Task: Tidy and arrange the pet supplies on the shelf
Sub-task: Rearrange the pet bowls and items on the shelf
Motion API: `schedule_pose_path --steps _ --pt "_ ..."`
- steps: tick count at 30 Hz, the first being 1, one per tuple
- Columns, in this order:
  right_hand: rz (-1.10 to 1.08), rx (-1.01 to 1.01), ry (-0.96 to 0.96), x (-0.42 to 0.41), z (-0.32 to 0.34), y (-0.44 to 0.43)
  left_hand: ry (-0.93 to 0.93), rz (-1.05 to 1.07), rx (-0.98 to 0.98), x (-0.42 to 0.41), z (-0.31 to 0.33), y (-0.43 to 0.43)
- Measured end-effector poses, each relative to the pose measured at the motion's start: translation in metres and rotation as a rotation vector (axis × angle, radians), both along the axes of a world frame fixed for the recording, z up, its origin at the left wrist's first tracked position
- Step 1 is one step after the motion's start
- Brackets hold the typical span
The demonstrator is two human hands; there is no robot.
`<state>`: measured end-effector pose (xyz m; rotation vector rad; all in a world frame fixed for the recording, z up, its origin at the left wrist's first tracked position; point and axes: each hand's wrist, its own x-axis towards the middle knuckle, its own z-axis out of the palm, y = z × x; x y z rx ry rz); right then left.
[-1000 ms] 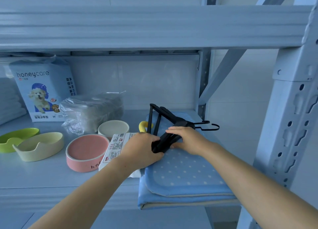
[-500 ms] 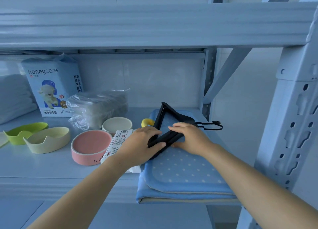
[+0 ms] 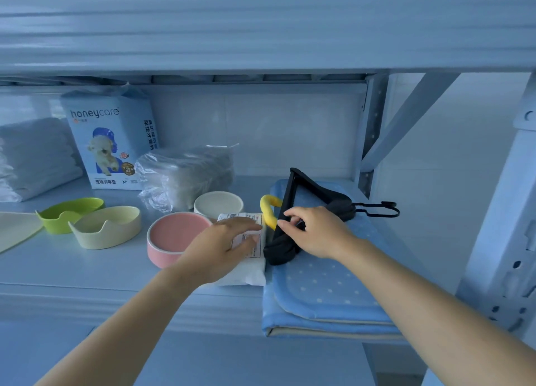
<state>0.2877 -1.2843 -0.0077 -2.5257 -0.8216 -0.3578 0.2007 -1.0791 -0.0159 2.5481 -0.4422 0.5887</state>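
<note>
Head camera, close, facing forward-down into shelf (image 3: 87, 272).

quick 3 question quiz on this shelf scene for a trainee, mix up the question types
1. True or false: the black hangers lie on the blue dotted mat.
2. Which hand is on the hangers? A) left hand B) right hand C) both
3. Fill in: the white labelled packet lies between the mat and the ___ bowl.

Key
1. True. They rest on the mat at the right end of the shelf.
2. B. The right fingers pinch the hangers; the left hand is open over the packet.
3. Pink.
</note>
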Motion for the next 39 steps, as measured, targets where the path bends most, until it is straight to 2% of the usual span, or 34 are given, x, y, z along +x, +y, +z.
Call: schedule_pose_path --steps 2,4,10,17,22,26,28,32,39 --pt "-0.001 0.008 0.003 -0.002 0.0 0.0 0.04 -0.149 0.0 0.0 0.006 -0.006" --pt "0.022 -0.018 0.001 -0.003 0.0 -0.002 0.099 -0.207 0.041 0.002 0.009 -0.013" --pt "0.033 -0.079 0.003 -0.006 -0.004 -0.002 0.131 -0.154 0.067 0.013 0.005 -0.017" --pt "-0.055 -0.099 0.203 0.001 0.022 0.004 0.136 -0.128 0.033 0.011 0.003 -0.021" --pt "-0.09 -0.061 0.13 0.007 0.021 0.002 0.172 -0.124 0.071 0.011 0.007 -0.014" --pt "0.032 -0.033 0.075 0.005 0.003 -0.015 0.104 -0.159 0.001 0.02 0.012 -0.008" --pt "0.088 0.003 0.015 0.002 -0.002 -0.022 0.061 -0.14 0.099 0.034 0.02 -0.006" --pt "0.11 -0.078 -0.071 0.0 -0.006 -0.037 0.054 -0.157 0.376 0.066 0.037 -0.012" --pt "0.003 -0.107 -0.024 0.012 -0.01 -0.05 0.022 -0.167 0.726 0.113 0.044 -0.023"
